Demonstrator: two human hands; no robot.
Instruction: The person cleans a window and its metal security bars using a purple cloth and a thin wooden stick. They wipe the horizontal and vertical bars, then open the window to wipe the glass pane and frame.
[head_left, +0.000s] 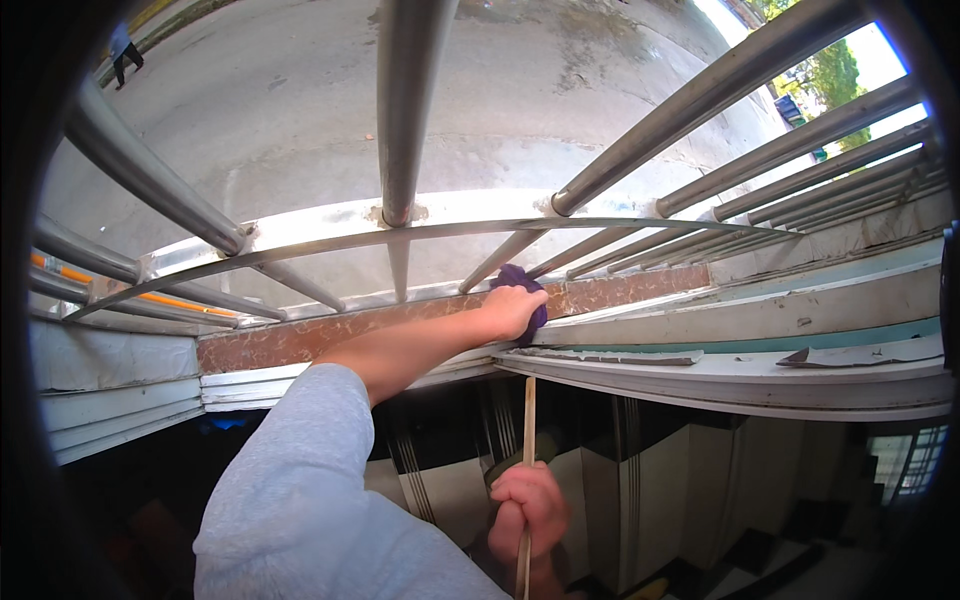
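My left hand (511, 311) reaches out across the window frame, its arm in a light grey sleeve. Its fingers are closed on a crumpled purple cloth (538, 328), which touches the red-brown marbled sill (630, 291) by the white window track. Part of the cloth is hidden under the hand. Lower down, on the inner side of the frame, my right hand (529, 502) grips a thin wooden stick (529, 427). The stick points upward, its top end just below the white window frame (600, 373).
Round metal bars (409, 112) and a flat metal rail (465, 227) stand beyond the sill. Loose peeled strips (862, 354) lie on the frame at right. An orange pole (187, 305) shows at left. Outside, a person (126, 54) is on the concrete ground (300, 112).
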